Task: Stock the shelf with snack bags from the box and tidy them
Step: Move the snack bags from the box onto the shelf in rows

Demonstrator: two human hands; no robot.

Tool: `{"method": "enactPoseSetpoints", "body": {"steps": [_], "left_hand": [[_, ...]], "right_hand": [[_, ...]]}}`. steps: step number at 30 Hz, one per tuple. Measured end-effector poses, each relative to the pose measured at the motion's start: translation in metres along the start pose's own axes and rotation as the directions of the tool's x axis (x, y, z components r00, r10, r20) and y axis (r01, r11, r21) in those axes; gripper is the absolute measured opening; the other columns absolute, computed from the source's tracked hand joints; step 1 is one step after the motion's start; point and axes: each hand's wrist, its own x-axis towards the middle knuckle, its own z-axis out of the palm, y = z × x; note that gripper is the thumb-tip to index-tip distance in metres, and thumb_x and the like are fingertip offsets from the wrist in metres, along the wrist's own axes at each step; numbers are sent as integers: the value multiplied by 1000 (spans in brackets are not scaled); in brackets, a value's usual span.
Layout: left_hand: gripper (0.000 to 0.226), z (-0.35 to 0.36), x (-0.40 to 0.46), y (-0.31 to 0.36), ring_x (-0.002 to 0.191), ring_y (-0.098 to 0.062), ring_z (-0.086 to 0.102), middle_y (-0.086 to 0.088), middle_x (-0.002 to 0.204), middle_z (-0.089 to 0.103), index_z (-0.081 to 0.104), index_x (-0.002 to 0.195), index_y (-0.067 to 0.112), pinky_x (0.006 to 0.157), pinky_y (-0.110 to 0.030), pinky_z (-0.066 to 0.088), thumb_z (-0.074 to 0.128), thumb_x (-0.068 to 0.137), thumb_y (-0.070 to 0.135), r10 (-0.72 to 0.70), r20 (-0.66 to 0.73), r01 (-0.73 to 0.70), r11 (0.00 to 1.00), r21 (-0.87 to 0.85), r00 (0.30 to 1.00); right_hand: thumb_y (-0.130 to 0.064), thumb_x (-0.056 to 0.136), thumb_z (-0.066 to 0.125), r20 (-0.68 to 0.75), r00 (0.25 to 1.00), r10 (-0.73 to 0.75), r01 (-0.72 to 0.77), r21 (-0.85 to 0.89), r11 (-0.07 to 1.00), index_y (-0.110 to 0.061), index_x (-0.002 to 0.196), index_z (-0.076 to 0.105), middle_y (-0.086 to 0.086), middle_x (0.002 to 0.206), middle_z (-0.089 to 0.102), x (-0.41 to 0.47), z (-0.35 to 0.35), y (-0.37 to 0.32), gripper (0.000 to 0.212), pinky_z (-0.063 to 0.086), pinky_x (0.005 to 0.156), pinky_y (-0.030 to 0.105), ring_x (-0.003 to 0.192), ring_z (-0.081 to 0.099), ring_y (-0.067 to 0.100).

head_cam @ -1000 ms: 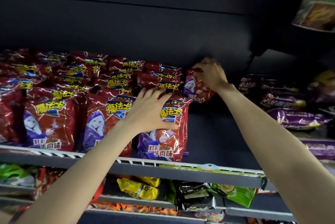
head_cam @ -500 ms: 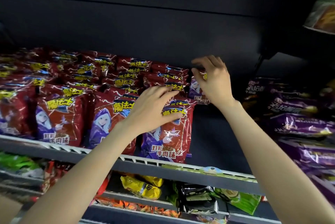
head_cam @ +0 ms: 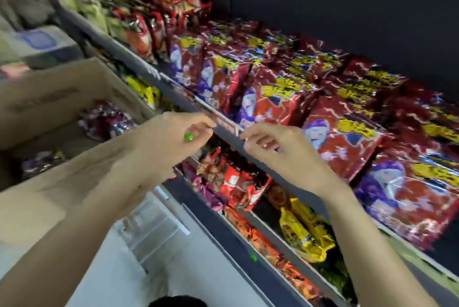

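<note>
Red snack bags (head_cam: 278,98) with yellow lettering stand in rows on the shelf (head_cam: 223,130), filling it from the centre to the right edge. A brown cardboard box (head_cam: 57,93) sits at the left with several dark purple-red bags (head_cam: 106,120) inside. My left hand (head_cam: 171,137) hovers just in front of the shelf's front rail, between the box and the shelf, fingers loosely curled and holding nothing. My right hand (head_cam: 275,145) hangs beside it over the rail, fingers apart and empty. The whole view is blurred by motion.
Below the rail, lower shelves hold red, orange and yellow bags (head_cam: 305,234). Further left on the upper shelf stand orange and green bags (head_cam: 139,28). A pale box (head_cam: 39,43) lies behind the cardboard box. The grey floor (head_cam: 129,269) shows beneath my arms.
Both hands have let go of the red bags and pulled back from the shelf to its front rail. The view has swung left and down, bringing the cardboard box into sight.
</note>
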Motion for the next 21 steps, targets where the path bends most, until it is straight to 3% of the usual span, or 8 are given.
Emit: {"method": "enactPoseSetpoints", "body": {"steps": [2, 4, 6, 8, 12, 16, 21], "left_hand": [[39, -29, -28, -48, 59, -10, 64, 3, 69, 70, 71, 88, 23, 55, -22, 50, 43, 75, 47, -25, -1, 25, 977, 213, 1000], [42, -56, -58, -96, 59, -22, 67, -6, 69, 70, 72, 87, 21, 54, -27, 51, 44, 72, 49, -156, 17, 140, 927, 349, 988], [46, -84, -86, -152, 77, -25, 70, -2, 86, 73, 70, 98, 32, 66, -39, 56, 42, 72, 57, -255, 36, 228, 913, 338, 966], [41, -112, -107, -207, 86, -21, 68, 6, 95, 72, 64, 102, 39, 70, -39, 55, 41, 74, 57, -292, 48, 257, 899, 354, 955], [40, -156, -128, -313, 86, -20, 67, 5, 95, 71, 69, 101, 29, 67, -35, 56, 39, 80, 46, -321, 67, 263, 863, 431, 945], [19, -170, -142, -406, 87, -19, 64, 8, 94, 69, 67, 102, 27, 68, -28, 51, 62, 84, 28, -428, 92, 332, 804, 494, 899], [27, -151, -126, -478, 86, -21, 64, 1, 96, 69, 67, 106, 19, 69, -32, 52, 68, 79, 24, -405, 102, 297, 797, 525, 909]], "right_hand": [[-24, 89, 62, 133, 991, -26, 33, -50, 998, -22, 104, 67, -7, 87, 70, 30, 44, -10, 16, 50, 74, 25, 80, 64, 8], [-28, 89, 59, 210, 977, -44, 73, -133, 988, -29, 106, 65, -15, 89, 66, 61, 87, -23, 18, 50, 75, 29, 82, 63, 6], [-30, 90, 57, 244, 967, -74, 125, -199, 972, -31, 109, 62, -18, 90, 61, 95, 131, -39, 20, 46, 72, 28, 84, 58, 4], [-29, 90, 56, 253, 959, -131, 188, -217, 958, -30, 109, 62, -13, 94, 63, 133, 172, -57, 20, 47, 72, 30, 88, 59, 9], [-28, 90, 55, 316, 930, -190, 271, -236, 933, -29, 105, 62, -8, 100, 64, 215, 256, -86, 17, 49, 76, 37, 97, 60, 16], [-31, 93, 53, 400, 908, -124, 260, -306, 916, -28, 113, 60, -7, 115, 63, 286, 322, -92, 21, 49, 80, 35, 107, 57, 17], [-32, 93, 53, 427, 902, -57, 218, -338, 915, -24, 121, 57, -3, 116, 62, 351, 388, -86, 29, 50, 84, 37, 108, 58, 20]]}}
